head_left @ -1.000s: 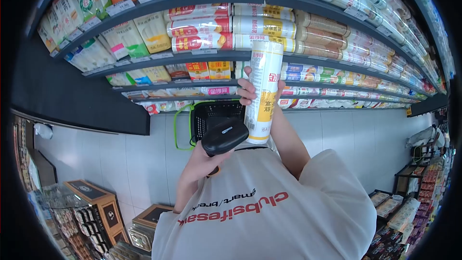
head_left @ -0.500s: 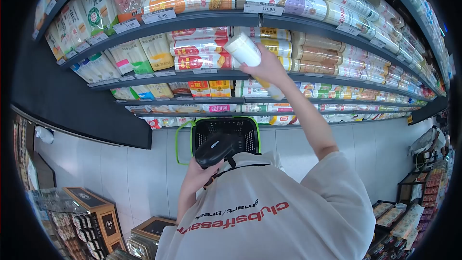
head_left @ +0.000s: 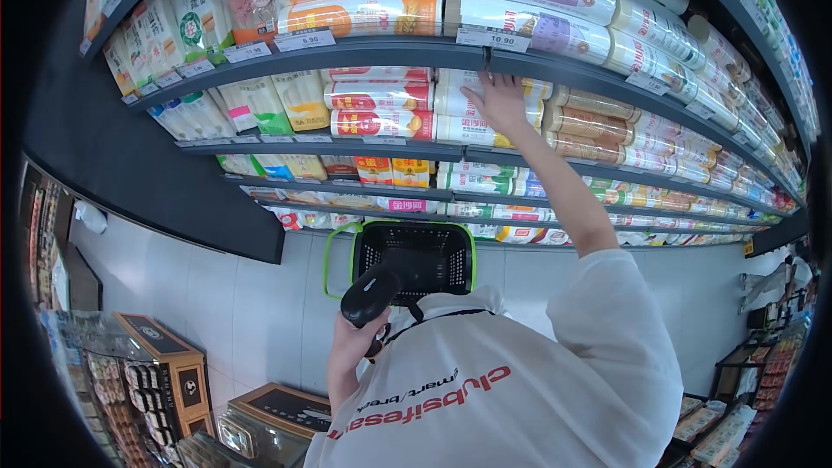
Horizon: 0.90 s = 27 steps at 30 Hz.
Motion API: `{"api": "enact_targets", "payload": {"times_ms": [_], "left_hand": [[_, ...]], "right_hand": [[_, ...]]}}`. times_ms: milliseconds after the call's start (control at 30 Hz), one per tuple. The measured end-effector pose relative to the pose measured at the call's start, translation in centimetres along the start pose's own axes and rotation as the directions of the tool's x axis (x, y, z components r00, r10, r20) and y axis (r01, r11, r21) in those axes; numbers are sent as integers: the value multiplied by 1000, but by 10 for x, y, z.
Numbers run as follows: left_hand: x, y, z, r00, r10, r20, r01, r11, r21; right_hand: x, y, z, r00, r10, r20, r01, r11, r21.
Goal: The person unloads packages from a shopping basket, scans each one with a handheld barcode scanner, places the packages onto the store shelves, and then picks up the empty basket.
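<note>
My right hand (head_left: pixel 501 104) is stretched into the second shelf, fingers spread over cylindrical packs of dried noodles (head_left: pixel 459 104) with white and yellow wrappers. It appears to touch them and grips nothing. Low in front of my body, my left hand (head_left: pixel 357 338) is wrapped around the grip of a black handheld barcode scanner (head_left: pixel 371 295). The scanner's head points up, over the near left corner of a black shopping basket (head_left: pixel 414 230) with a green rim. That basket stands on the floor against the shelving, its green handle (head_left: pixel 329 264) folded out to the left.
Shelf edges (head_left: pixel 373 54) with price tags (head_left: pixel 494 39) curve across the view. Red-and-white noodle packs (head_left: pixel 381 95) lie left of my right hand, brown ones (head_left: pixel 598 113) right of it. A dark panel (head_left: pixel 130 165) bounds the left. Wooden display stands (head_left: pixel 160 342) are behind me.
The white-and-yellow noodle pack that my right hand held tilted in front of the shelf is out of its grip, and the hand now lies spread among the shelved packs. My left hand keeps the scanner.
</note>
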<state>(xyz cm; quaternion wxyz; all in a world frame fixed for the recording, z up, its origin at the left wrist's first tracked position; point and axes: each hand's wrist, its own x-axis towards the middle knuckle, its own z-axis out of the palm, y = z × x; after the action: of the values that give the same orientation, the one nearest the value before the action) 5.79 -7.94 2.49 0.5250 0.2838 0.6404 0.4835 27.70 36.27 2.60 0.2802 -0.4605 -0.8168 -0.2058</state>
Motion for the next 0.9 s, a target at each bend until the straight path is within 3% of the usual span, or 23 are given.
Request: {"api": "enact_targets", "payload": {"times_ms": [100,200,300,400,433,533,633,700,733,800,833,867,900], "left_hand": [[2,4,12,1000,-19,-20,19,1000,-8],[5,8,23,1000,15,2,-15,1000,-14],[12,8,32,999,46,15,-46,999,9],[12,8,38,999,36,-1,-36,998,59],[12,8,40,1000,27,-9,-27,997,68],[15,8,48,1000,9,-15,-7,993,117],[7,11,58,999,4,-40,8,955,297],[-2,33,65,995,-48,-88,82,891,447],[-6,26,59,993,12,-119,47,875,481],[-6,-12,37,978,137,-158,-26,830,557],[-11,-42,14,968,122,-218,24,821,570],[-21,-77,-12,958,86,-272,96,801,590],[-38,-106,-36,944,49,-326,168,780,603]], "right_hand": [[-11,-2,2,993,8,-115,6,993,122],[-10,5,5,996,3,-93,13,986,169],[2,36,4,967,15,254,-58,985,164],[9,63,-43,863,185,470,-299,937,181],[4,76,-41,873,148,466,-276,936,219],[-7,65,-29,970,113,215,-109,993,-34],[-6,63,-33,882,177,436,-202,979,11],[-24,62,-24,961,116,249,-154,978,140],[-37,53,-22,984,99,149,-129,970,206],[-76,16,-42,987,133,-92,-53,802,595],[-111,-2,-47,984,180,13,-147,757,637],[-147,-9,-50,991,89,100,-134,717,684],[-191,-19,-55,946,77,315,-274,710,649]]}}
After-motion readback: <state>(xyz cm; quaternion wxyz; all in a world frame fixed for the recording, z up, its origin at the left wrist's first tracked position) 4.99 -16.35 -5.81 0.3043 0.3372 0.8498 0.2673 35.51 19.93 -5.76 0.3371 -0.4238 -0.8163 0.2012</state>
